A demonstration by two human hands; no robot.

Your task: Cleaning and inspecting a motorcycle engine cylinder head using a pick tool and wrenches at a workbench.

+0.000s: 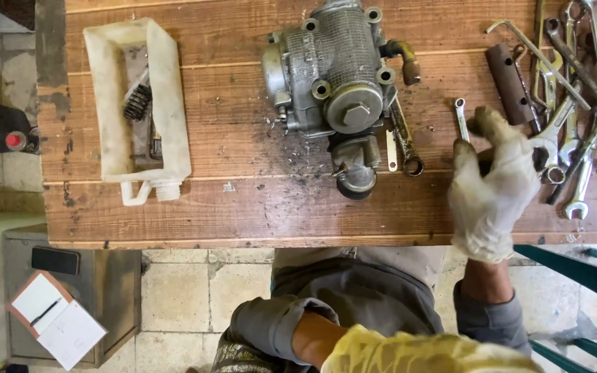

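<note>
Right hand [493, 190], in a dirty whitish glove, reaches over the wooden plank table [243, 207] at about four o'clock from the grey cast-metal engine part [333, 76], and its thumb and first fingers are pinched loosely together near the small silver spanner [461, 119]; I cannot tell for sure if they already hold something, it seems they close on nothing yet. The fingertips point to twelve o'clock, the wrist is bent back toward the body, and the grey sleeve [488, 319] comes from six o'clock. The left hand [409, 352], in a yellowish glove, hangs low at the bottom edge, off the table, with the forearm crossing the body; its fingers are mostly out of view, so I cannot say how far open it is. The engine part stands at the top centre of the table, with bolt holes showing empty around its ribbed cover and one big hexagonal cap still in place, so in my judgement the dismantling is started but much is left. Just beside it, at five o'clock, lie a dark ring spanner [405, 141] and a short flat silver piece [391, 150]. A heap of silver spanners and hex keys [575, 103] lies at three o'clock, next to a rusty brown tube [509, 83]. At nine o'clock sits a cut-open white plastic container [136, 103] with some small dark parts inside.
</note>
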